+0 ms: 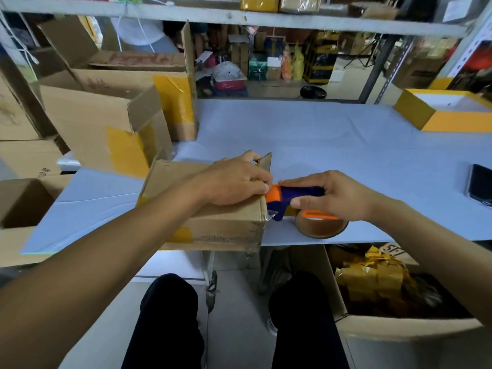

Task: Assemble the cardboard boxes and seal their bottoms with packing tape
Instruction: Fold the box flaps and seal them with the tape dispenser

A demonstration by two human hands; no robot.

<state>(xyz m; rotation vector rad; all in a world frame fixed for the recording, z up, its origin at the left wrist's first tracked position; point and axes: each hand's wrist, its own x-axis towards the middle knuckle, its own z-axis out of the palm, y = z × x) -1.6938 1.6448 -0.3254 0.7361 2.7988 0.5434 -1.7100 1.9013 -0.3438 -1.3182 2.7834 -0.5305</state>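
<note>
From the head camera, a cardboard box (213, 217) lies at the near edge of the pale counter (319, 145), its flaps folded shut on top. The left hand (234, 182) presses flat on the box near its right end, fingers fairly straight, holding down the flaps and what looks like the tape's start. The right hand (335, 195) is curled round the tape dispenser (295, 198), blue and orange, whose roll (320, 227) hangs just beside the box's right edge; its nose touches that edge.

To do this step well, I judge the tape should overlap down the side wall first, then be drawn along the middle seam under steady tension, the left hand smoothing behind it so no bubbles or gaps remain between the flaps.

Writing: faint dark print runs along the box's front wall, too blurred to read. A box under the counter (399, 323) shows letters near its rim, perhaps "SF", uncertain. Red print on a bigger box (119, 97) at the back left is illegible.
</note>
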